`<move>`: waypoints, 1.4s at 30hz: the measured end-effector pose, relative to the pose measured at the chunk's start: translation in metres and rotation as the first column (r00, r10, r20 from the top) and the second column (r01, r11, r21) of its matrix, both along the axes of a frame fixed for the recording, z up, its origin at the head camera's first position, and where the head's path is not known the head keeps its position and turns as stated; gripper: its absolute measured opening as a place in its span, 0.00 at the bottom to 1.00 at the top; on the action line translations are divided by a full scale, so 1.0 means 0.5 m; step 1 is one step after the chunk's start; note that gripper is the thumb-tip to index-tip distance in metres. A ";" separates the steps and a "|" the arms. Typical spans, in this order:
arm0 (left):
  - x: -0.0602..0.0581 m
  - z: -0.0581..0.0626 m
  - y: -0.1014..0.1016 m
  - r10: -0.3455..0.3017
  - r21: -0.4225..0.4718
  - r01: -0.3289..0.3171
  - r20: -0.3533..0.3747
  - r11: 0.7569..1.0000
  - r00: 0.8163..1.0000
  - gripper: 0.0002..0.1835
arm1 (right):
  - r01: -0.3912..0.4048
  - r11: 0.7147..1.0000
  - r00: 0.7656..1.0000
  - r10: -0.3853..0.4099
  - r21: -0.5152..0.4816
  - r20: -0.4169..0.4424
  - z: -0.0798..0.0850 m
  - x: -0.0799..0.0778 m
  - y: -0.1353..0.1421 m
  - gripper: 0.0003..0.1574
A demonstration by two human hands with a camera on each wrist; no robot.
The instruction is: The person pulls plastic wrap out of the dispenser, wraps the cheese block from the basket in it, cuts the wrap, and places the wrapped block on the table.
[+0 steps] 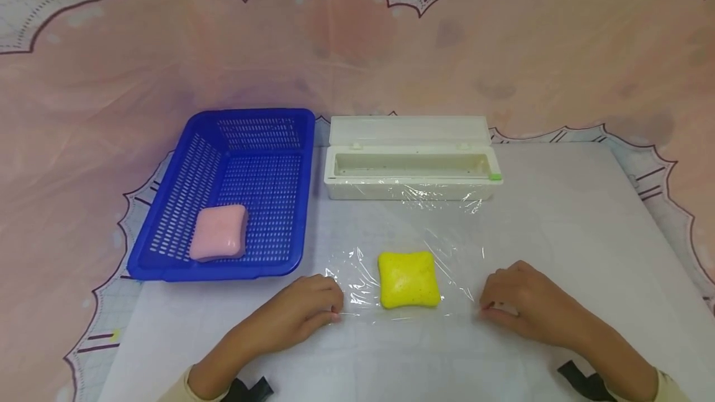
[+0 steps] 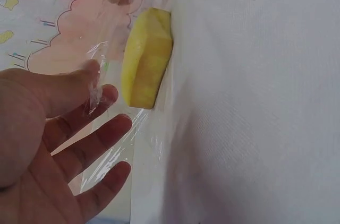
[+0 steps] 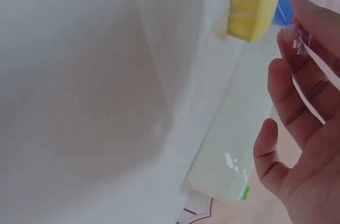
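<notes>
Film (image 1: 445, 260) stretches from left grip (image 1: 300, 313) to right grip (image 1: 522, 301).

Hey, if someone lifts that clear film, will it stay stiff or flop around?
Probably flop: the clear film crumples where the left hand and right hand pinch it. It's likely very light, looking thin and see-through. Given its wrinkles, it may cling to itself.

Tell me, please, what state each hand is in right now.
Left hand: closed, pinching the clear film between thumb and finger.
Right hand: closed, pinching the same film likewise.
</notes>
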State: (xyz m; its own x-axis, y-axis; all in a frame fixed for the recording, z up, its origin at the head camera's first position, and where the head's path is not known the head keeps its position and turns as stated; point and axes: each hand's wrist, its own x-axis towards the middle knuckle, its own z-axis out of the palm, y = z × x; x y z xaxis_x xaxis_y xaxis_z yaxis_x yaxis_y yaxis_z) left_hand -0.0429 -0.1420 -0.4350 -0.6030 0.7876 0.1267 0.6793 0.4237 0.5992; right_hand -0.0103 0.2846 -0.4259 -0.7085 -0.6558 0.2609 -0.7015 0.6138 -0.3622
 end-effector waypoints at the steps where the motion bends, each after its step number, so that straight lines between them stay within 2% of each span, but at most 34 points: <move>1: -0.002 -0.001 0.000 0.012 0.009 -0.012 0.020 1.000 1.000 0.05 | 0.014 1.000 1.000 -0.014 0.001 0.015 0.001 -0.002 0.002 0.21; 6: -0.007 -0.007 -0.001 0.097 0.022 -0.100 0.113 0.995 0.989 0.04 | 0.092 0.994 0.988 -0.097 0.053 0.123 0.007 -0.013 0.004 0.18; 11: -0.014 -0.013 0.007 0.189 0.016 -0.192 0.120 0.981 0.975 0.05 | 0.148 0.985 0.964 -0.164 0.093 0.210 0.009 -0.026 -0.001 0.13; 13: -0.018 -0.016 0.012 0.234 0.007 -0.237 0.131 0.972 0.963 0.05 | 0.164 0.983 0.956 -0.180 0.087 0.231 0.006 -0.031 -0.005 0.12; 15: -0.021 -0.020 0.018 0.290 -0.014 -0.292 0.155 0.956 0.944 0.07 | 0.187 0.978 0.944 -0.204 0.089 0.259 0.003 -0.036 -0.010 0.11; 18: -0.024 -0.025 0.029 0.352 -0.049 -0.349 0.182 0.936 0.918 0.08 | 0.241 0.962 0.909 -0.271 0.129 0.317 0.000 -0.042 -0.020 0.09; 20: -0.024 -0.028 0.038 0.383 -0.070 -0.376 0.170 0.924 0.908 0.07 | 0.287 0.939 0.879 -0.336 0.189 0.338 0.000 -0.044 -0.029 0.07; 21: -0.021 -0.028 0.044 0.395 -0.084 -0.387 0.142 0.918 0.908 0.05 | 0.311 0.923 0.872 -0.371 0.225 0.319 0.000 -0.042 -0.034 0.08; 22: -0.017 -0.026 0.050 0.396 -0.094 -0.389 0.081 0.917 0.915 0.04 | 0.335 0.907 0.871 -0.402 0.256 0.284 0.000 -0.039 -0.040 0.10; 23: -0.011 -0.024 0.056 0.387 -0.105 -0.385 0.000 0.917 0.922 0.05 | 0.356 0.892 0.873 -0.424 0.280 0.240 0.000 -0.035 -0.047 0.14; 25: 0.007 -0.017 0.071 0.344 -0.146 -0.372 -0.181 0.917 0.921 0.13 | 0.372 0.878 0.895 -0.426 0.302 0.134 0.001 -0.021 -0.063 0.24; 27: 0.029 -0.009 0.089 0.248 -0.204 -0.331 -0.347 0.921 0.904 0.21 | 0.342 0.887 0.931 -0.365 0.311 0.018 -0.003 -0.005 -0.080 0.36; 28: 0.039 -0.006 0.099 0.185 -0.234 -0.297 -0.405 0.926 0.896 0.24 | 0.309 0.898 0.948 -0.319 0.313 -0.020 -0.005 0.002 -0.090 0.41; 29: 0.048 -0.006 0.108 0.124 -0.269 -0.255 -0.425 0.929 0.897 0.27 | 0.263 0.911 0.964 -0.265 0.317 -0.038 -0.009 0.008 -0.098 0.45; 31: 0.060 -0.008 0.128 0.025 -0.342 -0.183 -0.419 0.922 0.908 0.30 | 0.173 0.923 0.985 -0.164 0.343 -0.056 -0.017 0.015 -0.112 0.50; 33: 0.065 -0.016 0.145 -0.031 -0.400 -0.145 -0.403 0.905 0.915 0.33 | 0.112 0.920 0.994 -0.103 0.376 -0.044 -0.027 0.018 -0.123 0.51; 37: 0.063 -0.028 0.162 -0.054 -0.470 -0.146 -0.386 0.870 0.921 0.39 | 0.075 0.903 0.997 -0.069 0.423 -0.029 -0.039 0.016 -0.131 0.52; 42: 0.058 -0.024 0.166 -0.042 -0.511 -0.163 -0.366 0.844 0.930 0.41 | 0.069 0.898 0.997 -0.076 0.434 -0.003 -0.042 0.013 -0.131 0.52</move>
State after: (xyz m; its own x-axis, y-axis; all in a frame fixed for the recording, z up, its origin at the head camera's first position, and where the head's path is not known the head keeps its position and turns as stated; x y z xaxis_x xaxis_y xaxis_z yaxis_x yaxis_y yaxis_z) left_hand -0.0141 -0.0588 -0.4469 -0.6469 0.7580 -0.0828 0.7606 0.6492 0.0012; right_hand -0.0038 0.2190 -0.4468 -0.7598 -0.6484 -0.0475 -0.6460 0.7612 -0.0577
